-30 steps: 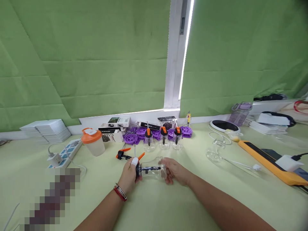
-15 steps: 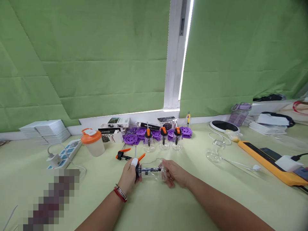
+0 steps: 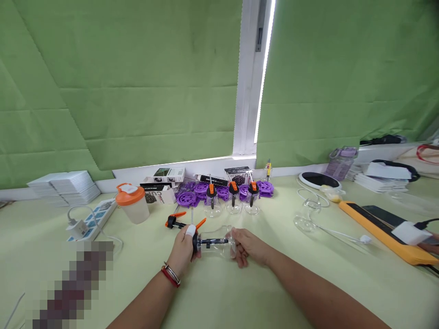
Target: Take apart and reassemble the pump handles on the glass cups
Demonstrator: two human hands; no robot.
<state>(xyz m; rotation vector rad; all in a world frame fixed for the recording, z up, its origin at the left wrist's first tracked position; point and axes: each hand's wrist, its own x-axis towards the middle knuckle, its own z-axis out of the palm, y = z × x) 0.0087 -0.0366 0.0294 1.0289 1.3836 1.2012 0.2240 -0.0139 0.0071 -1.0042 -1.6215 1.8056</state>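
A clear bottle (image 3: 217, 251) lies on its side between my hands, with a dark tube running inside it. My left hand (image 3: 183, 246), a white wrap on its thumb, is closed round the black lid at the bottle's neck; an orange lever (image 3: 200, 223) sticks out above. At the wide base, my right hand (image 3: 248, 246) grips the bottle with thumb and fingers, some of them hidden behind it. Just beyond my left hand rests a loose black-and-orange lid (image 3: 175, 222). Farther back, three similar bottles stand upright, one being the middle bottle (image 3: 233, 201).
Purple plastic discs (image 3: 187, 198) and small boxes (image 3: 161, 194) line the window side. An orange-lidded shaker cup (image 3: 132, 203) and power strip (image 3: 94, 219) stand left. Rightward are a clear bottle body (image 3: 305, 219), a yellow power strip (image 3: 384, 233), a phone (image 3: 379, 214) and part of another hand (image 3: 430, 247).
The bottle and my hands stay almost in place. At the right edge, part of another hand has appeared, and the phone on the yellow strip has shifted left.
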